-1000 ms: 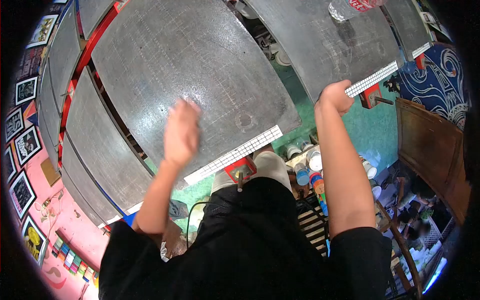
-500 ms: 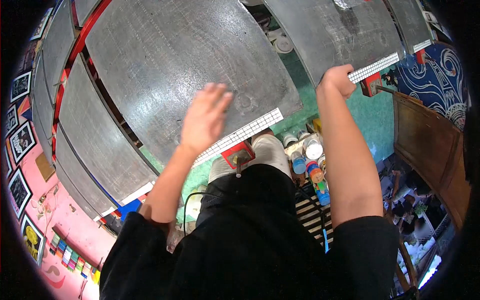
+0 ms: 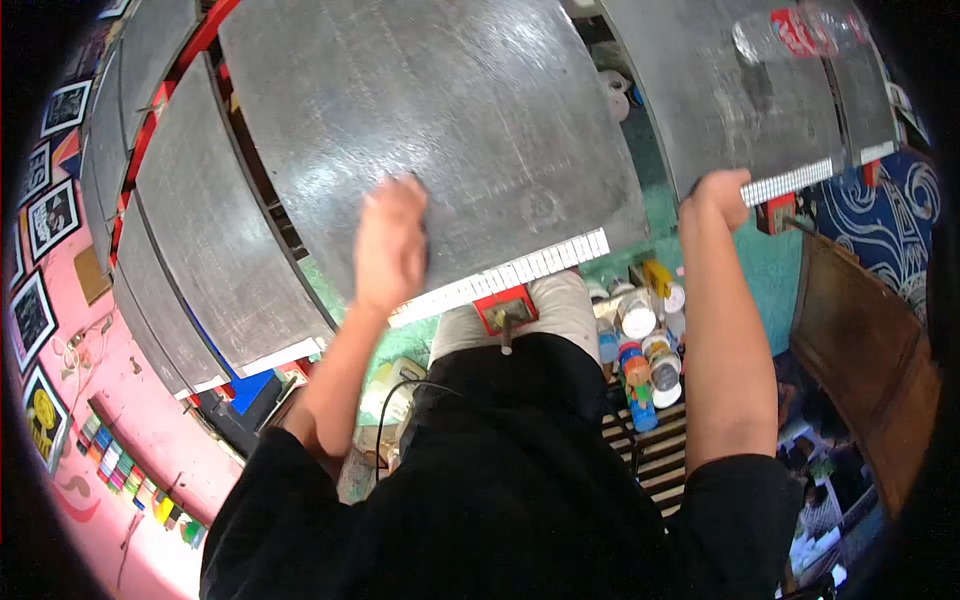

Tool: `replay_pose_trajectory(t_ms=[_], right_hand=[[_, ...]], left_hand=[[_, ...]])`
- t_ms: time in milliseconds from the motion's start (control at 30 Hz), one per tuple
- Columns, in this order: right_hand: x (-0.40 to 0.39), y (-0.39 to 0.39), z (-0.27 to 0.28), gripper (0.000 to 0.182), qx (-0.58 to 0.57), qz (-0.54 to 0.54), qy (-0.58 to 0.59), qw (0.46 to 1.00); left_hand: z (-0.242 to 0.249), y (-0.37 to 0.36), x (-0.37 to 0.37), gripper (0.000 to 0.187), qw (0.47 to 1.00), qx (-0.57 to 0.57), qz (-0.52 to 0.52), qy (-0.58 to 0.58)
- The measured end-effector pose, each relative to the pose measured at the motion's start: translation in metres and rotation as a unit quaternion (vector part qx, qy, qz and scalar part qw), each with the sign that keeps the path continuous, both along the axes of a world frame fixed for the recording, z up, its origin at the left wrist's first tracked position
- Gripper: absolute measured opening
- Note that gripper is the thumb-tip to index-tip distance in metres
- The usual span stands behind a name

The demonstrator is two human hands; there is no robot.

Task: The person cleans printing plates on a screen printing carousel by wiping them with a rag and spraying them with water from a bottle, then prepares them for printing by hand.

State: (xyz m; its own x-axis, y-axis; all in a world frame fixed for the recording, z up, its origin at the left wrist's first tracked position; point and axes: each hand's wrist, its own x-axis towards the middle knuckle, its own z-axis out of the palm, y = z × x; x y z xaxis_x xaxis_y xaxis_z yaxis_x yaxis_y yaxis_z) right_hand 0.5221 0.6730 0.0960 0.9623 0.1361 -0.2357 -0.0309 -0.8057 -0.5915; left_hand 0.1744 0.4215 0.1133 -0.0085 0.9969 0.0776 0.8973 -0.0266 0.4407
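In front of me lies a large grey platen [image 3: 470, 190] of a screen printing press, worn and shiny, with a white gridded strip [image 3: 510, 272] along its near edge. My left hand [image 3: 393, 245] is over its lower left part, fingers pointing away from me and smeared by motion. Further right, my right hand [image 3: 718, 198] is closed round the near left corner of a second grey platen [image 3: 740, 110], at the end of that one's gridded strip [image 3: 790, 183]. Its fingertips are hidden under the edge.
A clear plastic bottle with a red label [image 3: 800, 32] lies on the right platen. More grey platens [image 3: 215, 230] stand at left on red arms. Below are jars and bottles [image 3: 640, 350] beside a slatted rack [image 3: 655, 465]. A brown wooden panel [image 3: 850, 330] is at right.
My view has shifted, so the platens appear further right and lower, and more of the bottle shows. My left hand's fingers were spread more before; the right hand stays on the corner.
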Motion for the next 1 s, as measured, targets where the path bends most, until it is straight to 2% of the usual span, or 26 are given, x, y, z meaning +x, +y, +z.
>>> replay_pose_trajectory(t_ms=[67,133,167,267,400,433,500,567,600,633,667,700,767,800,867,900,967,1000], right_hand=[[0.007,-0.001,-0.011,0.063,0.015,0.017,-0.011,1.0],[0.012,-0.002,-0.017,0.064,0.015,0.03,-0.019,0.999],[0.013,-0.002,-0.016,0.065,0.004,0.032,-0.018,0.999],[0.016,-0.005,-0.021,0.068,0.014,0.04,-0.018,0.999],[0.008,-0.002,-0.015,0.072,0.023,0.031,-0.02,0.999],[0.007,-0.004,-0.012,0.072,0.014,0.026,-0.028,0.999],[0.011,-0.008,-0.011,0.076,0.026,0.039,-0.01,0.999],[0.009,-0.005,-0.012,0.081,0.037,0.055,0.012,0.998],[0.01,-0.006,-0.011,0.08,0.016,0.053,0.009,0.998],[0.011,-0.006,-0.009,0.08,-0.005,0.052,0.004,0.999],[0.014,-0.007,-0.009,0.079,-0.007,0.07,0.008,0.998],[0.016,-0.007,-0.011,0.079,0.003,0.073,0.011,0.997],[0.025,-0.009,-0.023,0.07,0.004,0.068,-0.008,0.998],[0.029,-0.012,-0.027,0.068,0.044,0.089,0.008,0.995],[0.043,-0.021,-0.035,0.065,0.112,0.136,0.042,0.983],[0.05,-0.025,-0.04,0.064,0.14,0.161,0.062,0.975],[0.053,-0.03,-0.037,0.068,0.178,0.17,0.13,0.961],[0.055,-0.035,-0.037,0.071,0.173,0.182,0.109,0.962]], left_hand=[[0.007,-0.026,-0.003,0.058,0.995,-0.086,-0.023,-0.04],[0.007,-0.006,-0.035,0.059,0.998,-0.053,-0.013,-0.014],[0.006,0.014,-0.054,0.059,1.0,-0.024,-0.01,0.008],[-0.007,0.103,-0.129,0.048,0.99,0.074,0.103,0.054],[-0.054,0.229,-0.268,0.043,0.949,0.152,0.242,0.135],[-0.048,0.242,-0.263,0.043,0.948,0.159,0.243,0.132],[-0.026,0.272,-0.229,0.041,0.941,0.071,0.323,0.068],[-0.039,0.26,-0.165,0.04,0.971,0.17,0.131,0.108],[-0.027,0.241,-0.112,0.04,0.982,0.148,0.091,0.067],[-0.022,0.21,-0.065,0.041,0.988,0.135,0.021,0.074],[-0.015,0.175,-0.027,0.044,0.996,0.083,-0.035,0.017],[-0.006,0.141,0.001,0.047,0.995,0.033,-0.068,-0.064],[0.009,0.103,0.004,0.049,0.994,-0.015,-0.049,-0.096],[0.008,0.109,-0.017,0.049,0.995,-0.006,-0.049,-0.091],[-0.001,0.122,-0.073,0.051,0.997,0.007,0.081,0.019],[-0.007,0.141,-0.108,0.049,0.987,0.077,0.137,0.031],[-0.014,0.193,-0.187,0.045,0.969,0.119,0.204,0.074],[-0.027,0.22,-0.229,0.044,0.959,0.133,0.234,0.09]])
